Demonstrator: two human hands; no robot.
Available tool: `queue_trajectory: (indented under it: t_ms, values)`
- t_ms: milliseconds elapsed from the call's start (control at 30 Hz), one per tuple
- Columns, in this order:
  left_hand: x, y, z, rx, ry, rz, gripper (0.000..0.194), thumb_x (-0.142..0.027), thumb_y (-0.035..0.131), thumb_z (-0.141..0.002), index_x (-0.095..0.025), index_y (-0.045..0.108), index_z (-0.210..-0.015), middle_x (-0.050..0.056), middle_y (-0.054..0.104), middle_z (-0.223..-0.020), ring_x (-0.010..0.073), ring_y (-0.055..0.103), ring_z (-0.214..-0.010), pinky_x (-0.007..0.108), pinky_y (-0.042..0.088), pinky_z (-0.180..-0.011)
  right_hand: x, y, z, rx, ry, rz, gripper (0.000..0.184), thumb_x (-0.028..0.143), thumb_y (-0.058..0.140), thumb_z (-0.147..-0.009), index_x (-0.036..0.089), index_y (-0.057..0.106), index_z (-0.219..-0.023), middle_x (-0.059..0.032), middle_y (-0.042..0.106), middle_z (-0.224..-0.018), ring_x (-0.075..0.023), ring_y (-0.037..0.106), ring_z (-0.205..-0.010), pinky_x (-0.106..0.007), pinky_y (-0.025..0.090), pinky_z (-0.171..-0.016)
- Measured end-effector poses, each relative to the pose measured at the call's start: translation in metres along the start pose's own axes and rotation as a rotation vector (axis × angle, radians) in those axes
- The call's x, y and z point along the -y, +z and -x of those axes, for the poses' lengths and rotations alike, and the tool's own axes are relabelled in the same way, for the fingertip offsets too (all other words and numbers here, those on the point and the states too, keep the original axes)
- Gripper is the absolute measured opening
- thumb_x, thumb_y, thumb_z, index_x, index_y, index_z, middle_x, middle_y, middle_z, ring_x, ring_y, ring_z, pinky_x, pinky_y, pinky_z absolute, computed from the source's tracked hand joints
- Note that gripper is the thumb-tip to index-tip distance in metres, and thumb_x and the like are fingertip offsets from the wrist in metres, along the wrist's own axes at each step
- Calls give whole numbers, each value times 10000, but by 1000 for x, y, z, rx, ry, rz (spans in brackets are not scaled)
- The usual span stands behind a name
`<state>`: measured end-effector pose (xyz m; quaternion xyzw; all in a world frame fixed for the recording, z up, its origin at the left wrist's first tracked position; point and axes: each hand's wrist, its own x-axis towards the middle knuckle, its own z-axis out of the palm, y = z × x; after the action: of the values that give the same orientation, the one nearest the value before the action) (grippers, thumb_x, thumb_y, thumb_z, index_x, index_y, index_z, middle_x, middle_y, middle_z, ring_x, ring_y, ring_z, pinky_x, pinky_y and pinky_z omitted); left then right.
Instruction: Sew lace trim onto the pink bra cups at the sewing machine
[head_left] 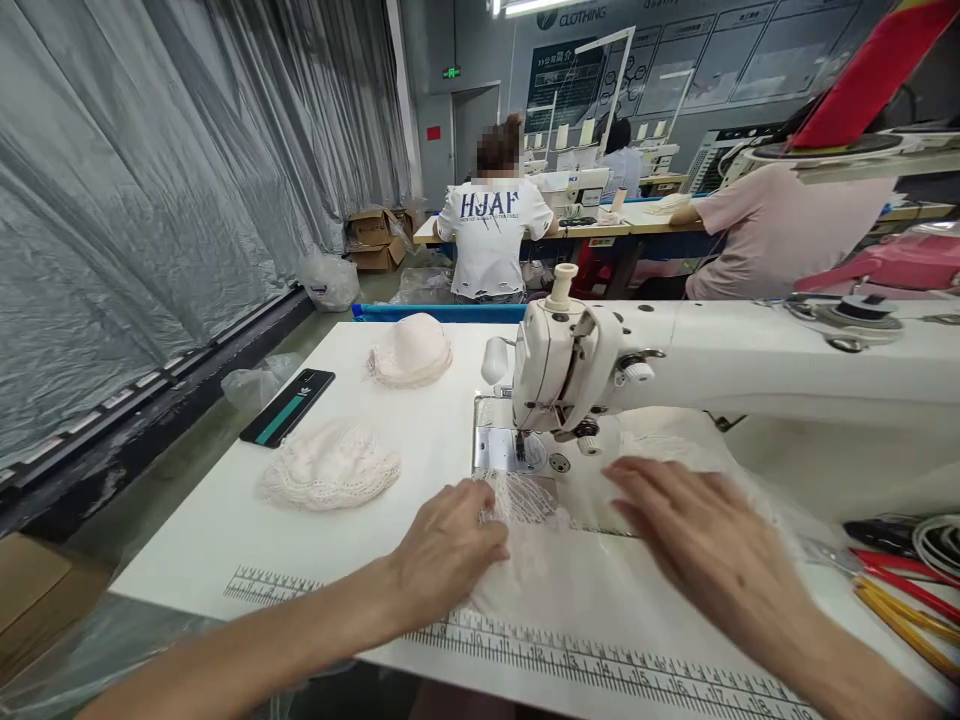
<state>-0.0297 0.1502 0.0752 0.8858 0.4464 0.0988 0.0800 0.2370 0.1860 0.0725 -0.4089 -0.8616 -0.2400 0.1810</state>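
Head view has my left hand (454, 550) pinching the left side of the pale lace cloth (525, 502), which lies on the white table (439, 430) just on the near side of the metal needle plate (495, 452) of the sewing machine (690, 345). My right hand (709, 560), blurred, is loose with its fingers stretched out, right of the lace, and I cannot tell whether they touch any cloth. Left of the machine lie a near cap (334, 468) and a far cap (414, 345), with a dark phone (289, 408) by the table's left edge, just beyond the near one.
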Motion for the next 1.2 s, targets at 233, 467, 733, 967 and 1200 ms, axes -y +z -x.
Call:
queue_trajectory:
  t_ms: [233, 467, 733, 967, 1200]
  values:
    - [38, -3, -25, -102, -236, 204, 295, -282, 641, -797, -175, 554, -1058, 33, 585, -892, 206, 492, -877, 372, 423, -794, 44, 40, -40, 99, 14, -388, 332, 426, 390, -933, 143, 562, -951, -87, 621, -774, -230, 573, -702, -337, 391, -615]
    - [25, -13, -21, -160, -224, 437, 97, -183, 529, -858, -169, 597, -789, 14, 572, -822, 158, 514, -825, 295, 405, -760, 46, 13, -33, 211, 111, -807, 237, 294, 385, -943, 198, 527, -781, -41, 574, -788, -170, 540, -692, -280, 386, -594]
    - [30, -10, -43, -7, -336, 530, 152, -211, 396, -891, -183, 513, -797, -21, 600, -648, 134, 543, -597, 244, 384, -568, 48, 22, -42, 386, 366, -1055, 162, 299, 323, -936, 221, 409, -823, 53, 464, -522, -132, 452, -432, -244, 342, -439]
    - [39, 7, -50, 35, -321, 278, 158, -275, 435, -889, -182, 554, -845, 0, 635, -737, 163, 576, -682, 269, 410, -631, 48, 41, -32, 340, 225, -839, 317, 192, 276, -935, 233, 418, -1215, 1, 624, -691, -159, 569, -522, -248, 383, -475]
    - [39, 12, -51, 16, -305, 280, 177, -269, 425, -896, -167, 569, -886, 4, 629, -724, 144, 565, -637, 259, 422, -593, 44, 41, -36, 297, 155, -850, 339, 141, 329, -899, 253, 590, -1083, -38, 685, -842, -175, 647, -670, -269, 483, -555]
